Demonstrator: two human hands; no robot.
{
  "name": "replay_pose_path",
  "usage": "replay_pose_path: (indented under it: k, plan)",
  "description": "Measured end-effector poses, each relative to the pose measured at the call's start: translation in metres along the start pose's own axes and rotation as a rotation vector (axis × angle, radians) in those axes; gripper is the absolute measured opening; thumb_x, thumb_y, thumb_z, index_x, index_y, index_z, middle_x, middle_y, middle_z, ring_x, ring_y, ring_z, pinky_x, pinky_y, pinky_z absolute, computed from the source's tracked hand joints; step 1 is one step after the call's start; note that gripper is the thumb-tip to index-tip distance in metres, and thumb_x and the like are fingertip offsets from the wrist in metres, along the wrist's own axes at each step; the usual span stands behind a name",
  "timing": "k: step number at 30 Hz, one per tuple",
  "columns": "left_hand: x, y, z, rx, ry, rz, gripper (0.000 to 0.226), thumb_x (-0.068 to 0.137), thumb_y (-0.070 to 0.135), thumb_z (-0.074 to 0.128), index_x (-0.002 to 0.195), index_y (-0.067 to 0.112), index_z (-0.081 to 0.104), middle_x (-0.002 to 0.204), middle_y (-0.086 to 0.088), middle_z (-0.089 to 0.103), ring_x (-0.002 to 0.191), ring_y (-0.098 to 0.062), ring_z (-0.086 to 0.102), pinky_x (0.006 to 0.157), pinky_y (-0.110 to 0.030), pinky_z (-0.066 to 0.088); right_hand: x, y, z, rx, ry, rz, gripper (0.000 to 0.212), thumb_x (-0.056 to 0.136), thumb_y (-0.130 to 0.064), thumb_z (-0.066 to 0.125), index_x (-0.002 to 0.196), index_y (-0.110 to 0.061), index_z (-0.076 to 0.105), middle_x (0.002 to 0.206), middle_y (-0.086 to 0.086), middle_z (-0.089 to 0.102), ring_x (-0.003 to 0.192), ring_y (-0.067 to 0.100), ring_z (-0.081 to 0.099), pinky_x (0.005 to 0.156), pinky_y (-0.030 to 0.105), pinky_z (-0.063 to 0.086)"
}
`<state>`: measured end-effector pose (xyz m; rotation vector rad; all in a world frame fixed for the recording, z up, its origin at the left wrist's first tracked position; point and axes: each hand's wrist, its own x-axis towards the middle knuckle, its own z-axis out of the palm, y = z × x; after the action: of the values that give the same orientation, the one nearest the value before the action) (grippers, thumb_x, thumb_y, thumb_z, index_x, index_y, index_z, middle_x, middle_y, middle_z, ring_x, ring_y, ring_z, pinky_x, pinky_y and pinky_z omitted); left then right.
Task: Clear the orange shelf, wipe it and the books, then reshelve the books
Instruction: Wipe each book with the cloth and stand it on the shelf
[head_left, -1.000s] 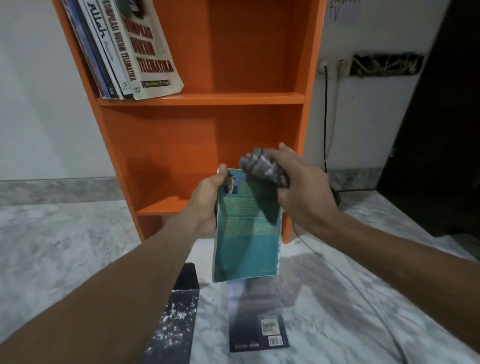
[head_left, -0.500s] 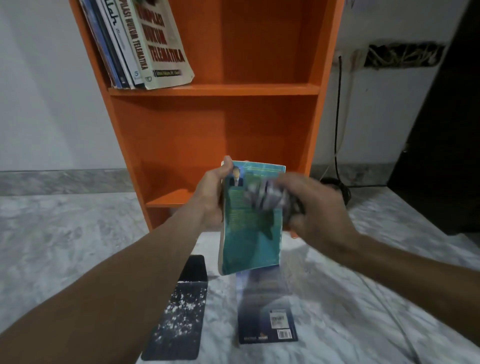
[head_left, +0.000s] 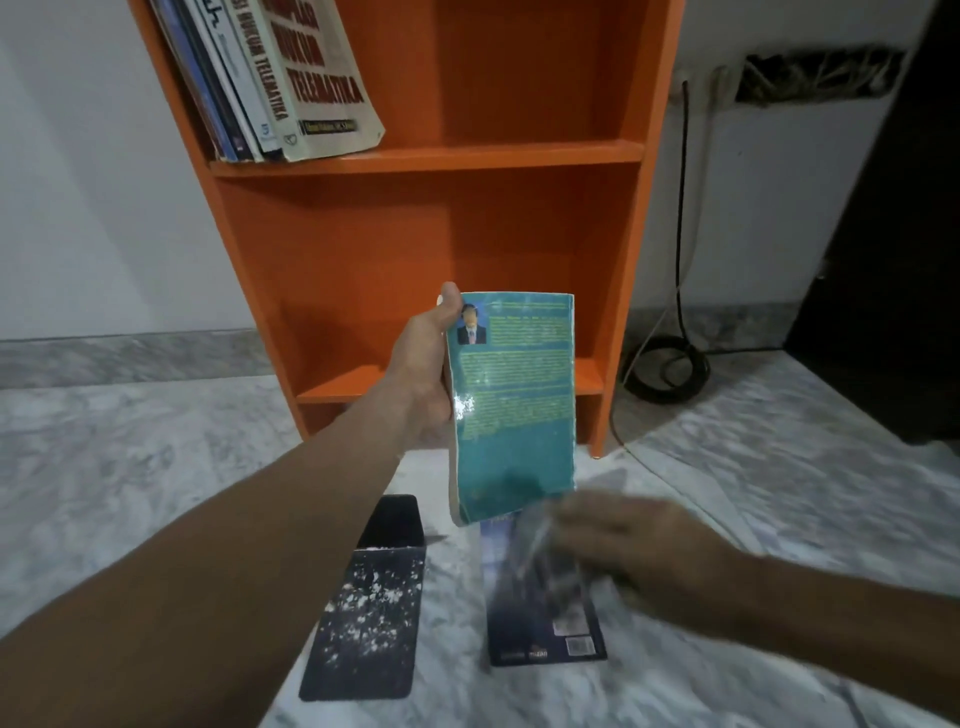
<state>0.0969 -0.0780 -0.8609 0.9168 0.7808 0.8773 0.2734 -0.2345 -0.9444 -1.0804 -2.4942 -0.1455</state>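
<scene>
L hand (head_left: 423, 369): clamped on the teal paperback (head_left: 514, 405), thumb over the top-left corner, fingers hidden behind it.
Teal paperback: upright in the air, back cover to the camera, in front of the orange shelf (head_left: 519, 156) at its lower compartment, touching no board.
R hand (head_left: 639, 551): low, just below the paperback's bottom-right corner, well apart from the L hand and badly blurred.
Cloth (head_left: 540, 540): grey, at the R fingertips, over the dark blue book (head_left: 540, 618). Blur hid the grip, so pinched or only pressed: can't tell.
Floor books: 2 lay flat on the marble floor (head_left: 130, 467), the dark blue book and a black speckled book (head_left: 371, 608) beside it.
Upper board: a row of leaning books (head_left: 291, 78) stood at its L end.
Step, prob.: wiping books 1 by 1. The back cover looked done; front and edges prob. not yet.
Risk 1: 1-handed hold near the paperback's top. A firm swipe low down could swing it or twist it out of the thumb.
Risk 2: worn cover edges could catch the cloth and crease.
Risk 3: the cloth could slip from the fingers if only loosely held.
Risk 4: the leaning row may slump when more books go in beside it.
Risk 5: the coiled cable (head_left: 670, 369) lay near the shelf's R foot, a snag for arm or cloth.
</scene>
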Motion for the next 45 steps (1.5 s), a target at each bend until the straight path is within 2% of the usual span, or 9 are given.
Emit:
replay_pose_path:
  k: [4,9,13,20,25,31,34,39,45]
  plan:
    - [0.008,-0.005,0.005,-0.010,-0.030,-0.012,0.061,0.093,0.062,0.044,0.107,0.007,0.067,0.109,-0.017,0.067,0.088,-0.033,0.069,0.080,-0.044,0.057,0.072,0.036,-0.050,-0.005,0.502,0.366,0.054,0.079,0.007,0.062,0.128,-0.016,0.058,0.135,0.012,0.058,0.124,0.028,0.055,0.097,0.047,0.052]
    - [0.011,-0.002,0.017,0.006,-0.007,0.001,0.070,0.093,0.064,0.041,0.112,0.002,0.067,0.102,-0.020,0.072,0.083,-0.035,0.072,0.071,-0.043,0.060,0.053,0.026,0.010,-0.179,0.198,0.230,0.079,0.070,0.012,0.067,0.137,-0.023,0.044,0.152,0.016,0.037,0.136,0.043,0.038,0.098,0.060,0.044]
    - [0.020,0.003,-0.001,0.037,0.232,0.136,0.056,0.092,0.054,0.055,0.104,0.000,0.064,0.112,-0.017,0.070,0.099,-0.041,0.069,0.084,-0.055,0.056,-0.002,0.005,0.028,-0.014,-0.118,0.053,0.022,0.084,-0.019,0.056,0.105,-0.020,0.064,0.112,0.005,0.067,0.098,0.024,0.065,0.071,0.037,0.059]
    - [0.034,-0.006,-0.022,0.390,0.671,0.352,0.057,0.097,0.056,0.043,0.088,0.004,0.065,0.085,-0.007,0.065,0.075,-0.022,0.057,0.064,-0.032,0.040,0.076,0.045,-0.082,0.102,0.619,0.458,0.047,0.074,0.010,0.056,0.114,-0.013,0.065,0.101,-0.008,0.061,0.092,0.011,0.057,0.076,0.033,0.052]
    - [0.028,-0.004,-0.010,0.300,0.759,0.423,0.055,0.100,0.056,0.033,0.070,0.016,0.054,0.074,0.000,0.057,0.071,-0.021,0.055,0.062,-0.032,0.039,0.084,0.043,-0.054,0.312,0.461,0.415,0.069,0.073,0.021,0.052,0.126,-0.021,0.062,0.122,-0.013,0.058,0.107,-0.004,0.053,0.085,0.005,0.045]
    - [0.017,0.018,-0.041,0.325,0.911,0.489,0.055,0.103,0.053,0.026,0.084,0.013,0.059,0.100,-0.006,0.060,0.091,-0.025,0.053,0.079,-0.031,0.038,-0.031,0.023,0.015,0.211,-0.029,0.277,0.039,0.071,-0.007,0.052,0.101,-0.020,0.073,0.108,0.004,0.071,0.094,0.020,0.067,0.079,0.027,0.055]
    - [0.022,0.017,-0.045,0.290,0.897,0.455,0.047,0.104,0.049,0.024,0.096,0.016,0.057,0.102,-0.005,0.058,0.096,-0.025,0.054,0.085,-0.032,0.040,-0.017,0.040,-0.002,0.374,0.173,0.625,0.032,0.085,0.001,0.057,0.094,-0.027,0.069,0.086,-0.006,0.067,0.083,0.022,0.064,0.074,0.035,0.051]
    - [0.033,0.010,-0.026,0.100,0.865,0.383,0.044,0.102,0.049,0.029,0.090,0.016,0.055,0.099,-0.004,0.064,0.094,-0.028,0.060,0.090,-0.037,0.048,0.044,0.023,-0.032,0.635,0.358,0.657,0.053,0.086,-0.030,0.072,0.135,-0.026,0.052,0.124,-0.011,0.065,0.116,0.009,0.060,0.100,0.032,0.047]
    - [0.036,0.012,-0.001,0.183,0.696,0.348,0.051,0.096,0.054,0.035,0.081,0.012,0.060,0.100,-0.006,0.069,0.094,-0.028,0.064,0.094,-0.043,0.051,0.063,0.013,-0.016,0.794,0.377,0.796,0.042,0.073,-0.019,0.084,0.109,-0.024,0.064,0.096,-0.005,0.075,0.087,0.014,0.073,0.084,0.044,0.059]
